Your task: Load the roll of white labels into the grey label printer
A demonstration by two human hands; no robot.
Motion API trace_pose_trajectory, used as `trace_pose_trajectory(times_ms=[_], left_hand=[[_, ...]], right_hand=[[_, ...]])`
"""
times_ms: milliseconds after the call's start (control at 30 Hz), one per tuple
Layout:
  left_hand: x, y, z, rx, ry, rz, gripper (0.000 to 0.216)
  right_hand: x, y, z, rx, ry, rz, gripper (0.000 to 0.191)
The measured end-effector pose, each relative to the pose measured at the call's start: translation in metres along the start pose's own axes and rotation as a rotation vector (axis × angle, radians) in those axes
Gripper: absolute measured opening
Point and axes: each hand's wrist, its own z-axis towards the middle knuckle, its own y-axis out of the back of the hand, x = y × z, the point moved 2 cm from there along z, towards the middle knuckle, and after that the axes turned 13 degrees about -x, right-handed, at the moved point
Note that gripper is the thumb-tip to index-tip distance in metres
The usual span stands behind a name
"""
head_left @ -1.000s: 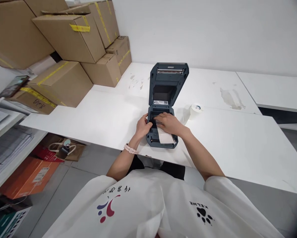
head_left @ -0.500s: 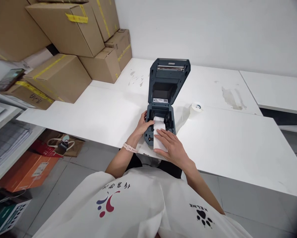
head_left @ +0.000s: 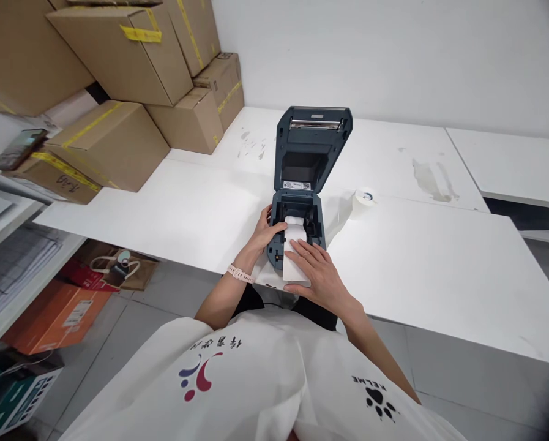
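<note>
A dark grey label printer (head_left: 280,211) stands at the table's front edge with its lid tilted up and back. White label paper (head_left: 292,268) runs from inside it over its front, its end hanging at the table edge. My left hand (head_left: 261,236) grips the printer's left side, the thumb reaching over the rim to the paper. On the paper and the printer's front right lies my right hand (head_left: 322,274), fingers stretched out flat. Part of the paper is hidden under those fingers.
Right of the printer a white label roll (head_left: 360,207) stands with a loose strip trailing from it. Cardboard boxes (head_left: 113,147) are stacked at the back left, a phone (head_left: 18,149) on one. Orange box (head_left: 54,315) and paper bag (head_left: 136,269) sit below, left.
The end of the label paper reaches slightly lower past the printer's front. My right hand has shifted a little toward me; my left hand stays in place.
</note>
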Motion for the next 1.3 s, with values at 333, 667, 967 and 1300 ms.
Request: trace_pose_trajectory(times_ms=[333, 667, 967, 1300], left_hand=[[-0.003, 0.001, -0.004, -0.015, -0.006, 0.006, 0.085], [0.008, 0.008, -0.077, 0.004, 0.034, 0.024, 0.1], [0.008, 0.01, -0.081, 0.017, 0.147, -0.002, 0.113], [0.021, 0.021, -0.105, 0.13, 0.122, -0.007, 0.127]], right_hand=[[0.0, 0.0, -0.004, 0.017, 0.009, -0.025, 0.074], [-0.007, 0.004, -0.003, 0.03, -0.003, 0.08, 0.069], [-0.043, 0.061, 0.044, -0.247, -0.117, 0.474, 0.064], [-0.131, 0.078, 0.213, -0.507, -0.465, 0.827, 0.097]])
